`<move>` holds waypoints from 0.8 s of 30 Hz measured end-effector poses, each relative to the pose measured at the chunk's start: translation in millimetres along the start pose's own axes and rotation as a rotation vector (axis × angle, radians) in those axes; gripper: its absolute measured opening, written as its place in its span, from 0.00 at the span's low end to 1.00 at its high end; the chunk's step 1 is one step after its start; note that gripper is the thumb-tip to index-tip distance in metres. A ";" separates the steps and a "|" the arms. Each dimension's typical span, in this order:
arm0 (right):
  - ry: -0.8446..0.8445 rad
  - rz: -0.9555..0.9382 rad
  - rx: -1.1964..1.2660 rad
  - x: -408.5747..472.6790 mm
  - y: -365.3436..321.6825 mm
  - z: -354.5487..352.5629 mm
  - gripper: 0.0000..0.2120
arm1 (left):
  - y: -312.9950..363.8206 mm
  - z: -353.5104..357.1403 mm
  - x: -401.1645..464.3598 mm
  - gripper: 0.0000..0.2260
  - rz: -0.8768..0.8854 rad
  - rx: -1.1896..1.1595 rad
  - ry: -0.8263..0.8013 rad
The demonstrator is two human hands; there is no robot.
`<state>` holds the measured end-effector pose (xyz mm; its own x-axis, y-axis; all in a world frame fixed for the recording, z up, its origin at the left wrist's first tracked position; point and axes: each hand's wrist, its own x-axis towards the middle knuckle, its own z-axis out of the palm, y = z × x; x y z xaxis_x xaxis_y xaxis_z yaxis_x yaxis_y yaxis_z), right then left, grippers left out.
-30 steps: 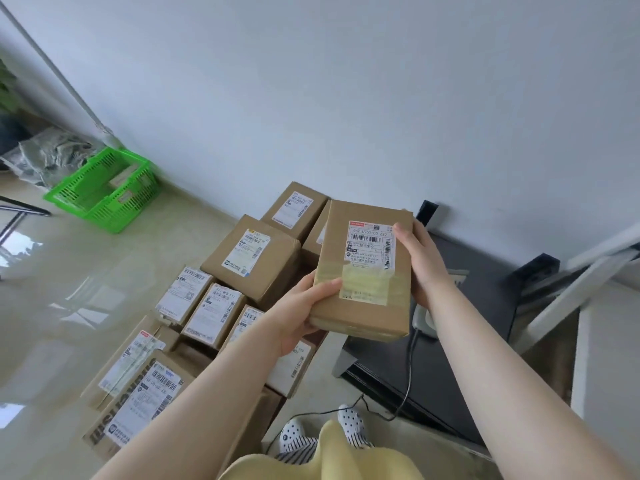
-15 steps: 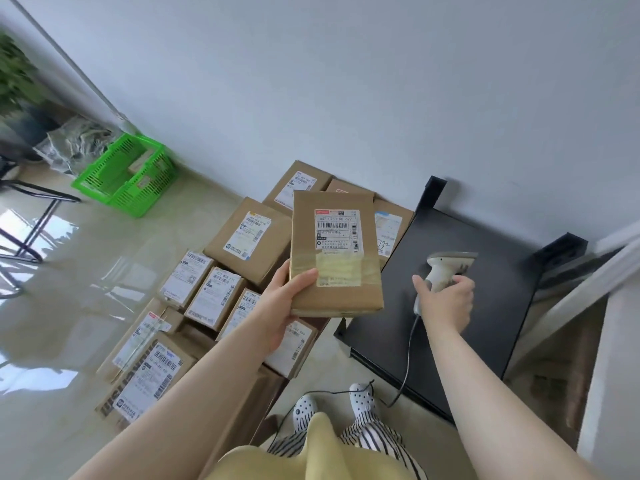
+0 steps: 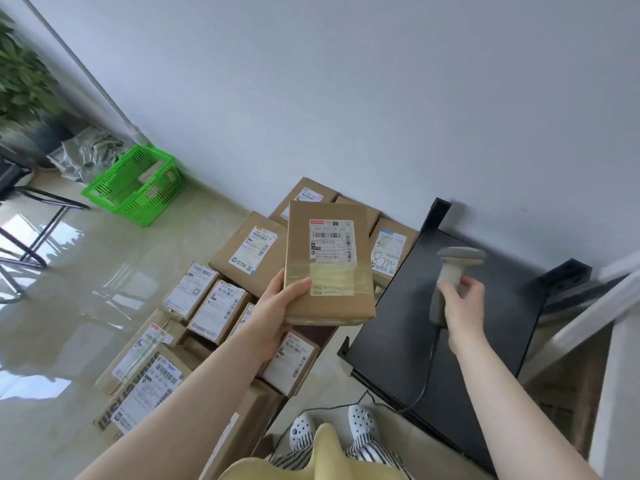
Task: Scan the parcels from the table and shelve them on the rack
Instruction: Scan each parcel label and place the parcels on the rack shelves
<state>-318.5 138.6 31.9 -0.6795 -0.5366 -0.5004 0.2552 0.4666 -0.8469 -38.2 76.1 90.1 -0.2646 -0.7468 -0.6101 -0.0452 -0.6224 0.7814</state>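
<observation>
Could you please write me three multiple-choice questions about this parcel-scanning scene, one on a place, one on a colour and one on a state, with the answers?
1. Where is the barcode scanner?
A. in the basket
B. in the right hand, over the black table
C. on the floor

2. What colour is the plastic basket by the wall?
A. green
B. red
C. blue

3. How is the held parcel oriented?
A. label facing the floor
B. label hidden by a hand
C. label facing up toward the camera

Answers: 1 B, its fingers wrap the scanner's handle above the dark tabletop. 2 A, its mesh walls are bright green. 3 C, the left hand grips its lower left corner and the white barcode label shows.
</observation>
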 end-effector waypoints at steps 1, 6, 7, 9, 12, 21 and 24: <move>-0.105 -0.023 0.022 -3.8 -13.5 -2.9 0.15 | 2.5 -0.6 0.1 0.14 0.001 0.001 -0.008; -0.737 -0.131 -0.060 -16.8 -78.5 -22.0 0.10 | 14.9 -3.9 -0.2 0.12 0.006 0.048 -0.065; -0.842 -0.143 -0.095 -20.3 -90.4 -24.1 0.13 | 17.1 -4.8 -0.8 0.13 0.008 0.059 -0.076; -0.975 -0.159 -0.181 -23.8 -109.2 -25.5 0.19 | 21.0 -6.7 -2.2 0.18 0.024 0.097 -0.089; -1.039 -0.200 -0.343 -26.5 -127.3 -23.9 0.21 | 26.1 -8.3 -6.2 0.28 0.050 0.120 -0.108; -1.123 -0.243 -0.495 -33.6 -140.1 -18.6 0.19 | 24.8 -14.8 -12.5 0.30 0.089 0.089 -0.144; -1.143 -0.255 -0.501 -40.0 -140.5 -17.1 0.23 | 21.2 -18.8 -12.2 0.31 0.093 0.085 -0.136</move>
<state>-338.9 106.4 173.9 0.3698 -0.8311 -0.4154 -0.2511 0.3410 -0.9059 -17.8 67.6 111.6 -0.3990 -0.7582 -0.5157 -0.0943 -0.5254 0.8456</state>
